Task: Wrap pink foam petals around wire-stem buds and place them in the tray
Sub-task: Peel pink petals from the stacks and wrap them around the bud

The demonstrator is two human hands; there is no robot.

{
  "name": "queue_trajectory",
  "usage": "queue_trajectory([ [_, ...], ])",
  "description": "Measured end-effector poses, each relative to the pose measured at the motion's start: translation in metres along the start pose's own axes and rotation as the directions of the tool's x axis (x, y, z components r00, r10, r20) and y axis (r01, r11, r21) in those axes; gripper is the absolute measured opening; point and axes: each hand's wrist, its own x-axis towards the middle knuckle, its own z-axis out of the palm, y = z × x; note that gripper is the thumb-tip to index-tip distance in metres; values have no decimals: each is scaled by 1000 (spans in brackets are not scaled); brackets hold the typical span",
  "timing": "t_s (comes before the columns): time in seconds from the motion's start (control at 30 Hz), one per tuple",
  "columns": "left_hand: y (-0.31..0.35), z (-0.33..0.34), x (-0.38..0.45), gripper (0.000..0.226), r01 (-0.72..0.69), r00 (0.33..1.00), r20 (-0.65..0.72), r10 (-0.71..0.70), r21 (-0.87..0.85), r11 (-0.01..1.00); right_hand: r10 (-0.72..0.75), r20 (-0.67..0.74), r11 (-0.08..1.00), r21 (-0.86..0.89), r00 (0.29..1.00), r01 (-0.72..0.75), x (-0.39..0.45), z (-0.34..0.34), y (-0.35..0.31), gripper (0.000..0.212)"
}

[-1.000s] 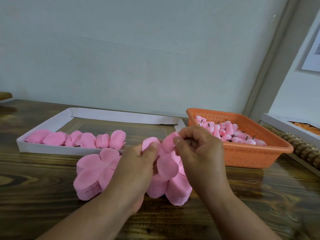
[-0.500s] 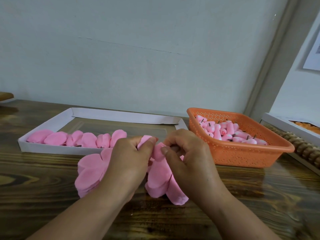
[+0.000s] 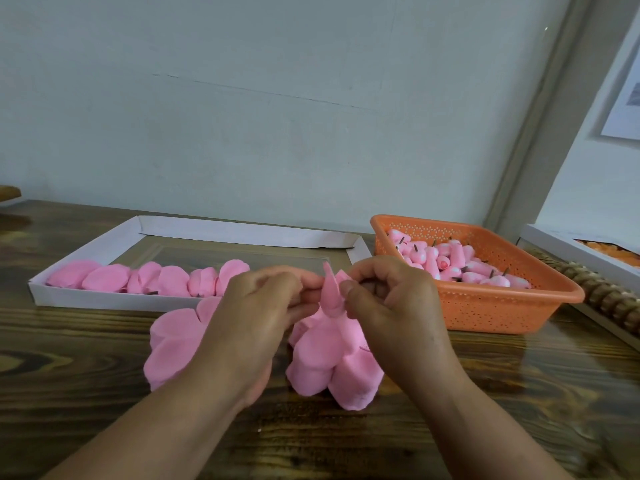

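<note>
My left hand (image 3: 263, 306) and my right hand (image 3: 391, 299) meet over the table's middle, both pinching a pink foam petal piece (image 3: 330, 292) folded upward between their fingertips. The rest of that flower-shaped foam (image 3: 332, 362) hangs below them onto the table. The bud inside is hidden by my fingers. A stack of pink petal cutouts (image 3: 173, 344) lies under my left wrist. The white cardboard tray (image 3: 104, 299) holds a row of wrapped pink flowers (image 3: 149, 280) along its near wall.
An orange perforated basket (image 3: 498, 313) at the right holds several pink wire-stem buds (image 3: 450, 268). A white box with orange pieces (image 3: 602, 254) and a row of wooden beads (image 3: 602, 299) sit at the far right. The wall stands close behind the wooden table.
Both hands dropped slightly toward the table. The spread petals have been gathered and folded tighter into an upright point between my fingertips.
</note>
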Motion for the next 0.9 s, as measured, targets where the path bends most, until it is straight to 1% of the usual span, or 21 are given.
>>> queue_trajectory([
  [0.1,-2,0,-1,44,-14,1000,3,14,127,992,11,30,1000,19,999,-12,0,-1,-2,17],
  [0.17,-2,-1,-2,41,-36,999,9,35,176,984,23,67,999,38,997,-25,0,-3,-3,14],
  [0.3,0,-2,-3,30,-54,997,68,41,195,979,48,133,994,91,990,-60,1,-7,-4,10],
  [0.47,-1,-4,-2,25,4,982,181,-47,232,973,78,183,981,162,980,-108,4,-10,1,11],
  [0.6,-3,-3,-3,25,57,975,202,-98,199,978,84,193,974,189,977,-121,5,-11,6,13],
  [0.73,-4,-2,-2,24,160,962,210,-175,84,984,120,222,942,283,968,-181,5,-12,10,14],
  [0.8,-5,-1,-3,23,206,952,225,-206,23,978,135,237,931,303,962,-205,6,-13,12,15],
  [0.87,-4,-1,-3,23,245,946,224,-232,-33,969,159,286,902,348,945,-257,8,-15,14,11],
  [0.9,-4,-1,-3,23,264,944,216,-248,-49,963,171,332,870,391,928,-300,9,-17,15,9],
])
